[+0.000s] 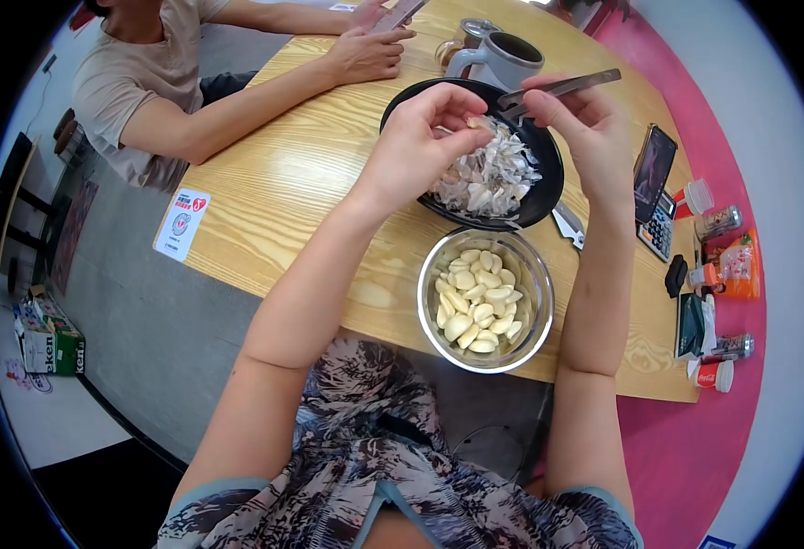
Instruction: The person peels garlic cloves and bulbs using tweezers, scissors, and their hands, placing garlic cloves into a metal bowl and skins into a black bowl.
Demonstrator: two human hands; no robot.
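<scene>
My left hand [434, 137] pinches a small garlic clove [472, 123] between thumb and fingertips, above a black bowl [548, 174]. My right hand [588, 123] is closed around metal tweezers [578, 83], whose tips point left toward the clove without clearly touching it. Loose papery garlic skins [492, 178] lie heaped in the black bowl. Nearer to me, a steel bowl [427, 316] at the table edge holds several peeled garlic cloves [480, 302].
A metal blade [568, 224] lies beside the black bowl. Behind stand a mug [503, 62] and glass jars [475, 32]. A phone [655, 172], calculator [658, 229] and small containers line the right side. Across the table [283, 174], a person [164, 82] holds a phone.
</scene>
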